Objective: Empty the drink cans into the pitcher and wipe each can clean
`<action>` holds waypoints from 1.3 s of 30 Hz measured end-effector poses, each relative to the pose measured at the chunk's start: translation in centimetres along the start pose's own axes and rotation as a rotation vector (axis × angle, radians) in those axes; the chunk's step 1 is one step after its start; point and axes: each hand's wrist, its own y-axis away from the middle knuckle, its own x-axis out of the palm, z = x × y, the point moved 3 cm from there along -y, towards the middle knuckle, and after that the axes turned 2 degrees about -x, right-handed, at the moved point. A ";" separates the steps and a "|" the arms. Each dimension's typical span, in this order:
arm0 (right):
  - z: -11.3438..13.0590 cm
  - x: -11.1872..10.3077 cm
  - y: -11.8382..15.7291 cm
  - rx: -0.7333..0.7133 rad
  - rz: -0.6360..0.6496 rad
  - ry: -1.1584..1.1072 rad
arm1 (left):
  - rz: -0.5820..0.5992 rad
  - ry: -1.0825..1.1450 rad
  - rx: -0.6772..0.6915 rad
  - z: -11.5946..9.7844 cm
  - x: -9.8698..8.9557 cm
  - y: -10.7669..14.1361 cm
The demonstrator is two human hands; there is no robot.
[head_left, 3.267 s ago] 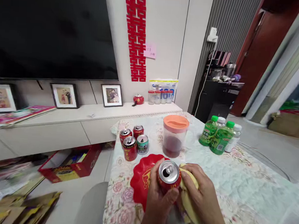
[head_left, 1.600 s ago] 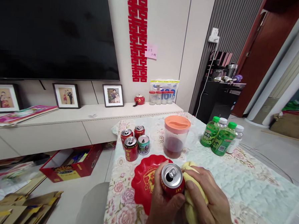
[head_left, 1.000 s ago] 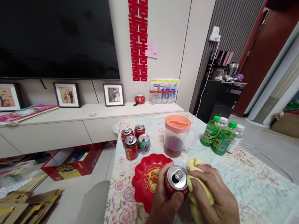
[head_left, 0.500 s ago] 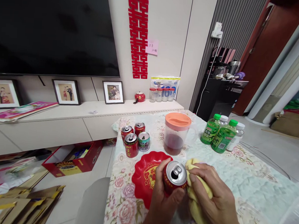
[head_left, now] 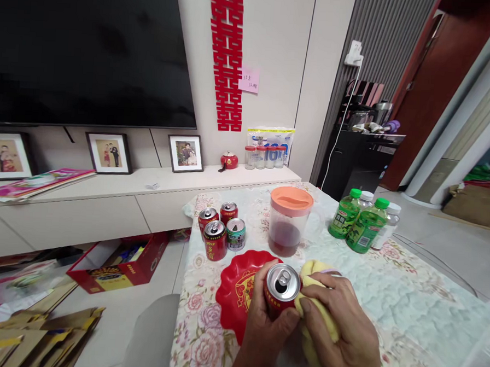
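Note:
My left hand (head_left: 265,321) is wrapped round an opened red drink can (head_left: 283,287), its silver top facing up. A yellow cloth (head_left: 320,308) is bunched in my right hand (head_left: 340,325) and pressed to the can's right side. Under and left of the can lies a red scalloped plate (head_left: 229,292) with a gold design. Behind it stand several opened cans: red ones (head_left: 216,242) and one green-and-silver can (head_left: 236,235). A clear pitcher (head_left: 286,229) with an orange lid holds some dark reddish liquid, just beyond my hands.
Green-capped bottles (head_left: 361,228) and white-capped ones stand at the table's right. The floral tablecloth (head_left: 204,340) covers the table. A grey stool (head_left: 150,337), a red box (head_left: 117,264) and flattened cardboard (head_left: 48,337) are at left. Jars (head_left: 260,158) line the cabinet behind.
The held can and both hands have shifted slightly left. The cloth has moved with them and still touches the can's side.

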 end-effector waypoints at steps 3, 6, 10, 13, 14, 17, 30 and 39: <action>-0.9 0.0 0.4 0.090 -0.003 -0.030 | 0.006 0.011 0.050 0.0 0.0 0.2; -2.3 0.3 1.1 0.202 0.010 -0.091 | 0.013 -0.001 0.083 0.3 -0.3 0.5; -3.9 1.2 1.8 0.365 0.069 -0.145 | 0.009 0.016 0.123 1.2 -0.6 0.8; -4.6 2.0 1.9 0.451 0.135 -0.170 | 0.004 0.153 0.093 1.8 -0.6 0.7; -4.8 2.2 1.9 0.471 0.156 -0.174 | 0.005 0.194 0.077 1.9 -0.6 0.6; -5.2 2.7 2.0 0.505 0.200 -0.162 | -0.005 0.255 0.041 1.9 -0.5 0.4; -2.2 0.7 1.2 0.229 0.033 -0.057 | 0.014 0.162 0.074 2.4 -0.3 0.3; 0.8 -1.1 -0.5 -0.108 0.026 -0.015 | 0.094 0.246 -0.046 2.1 0.7 0.5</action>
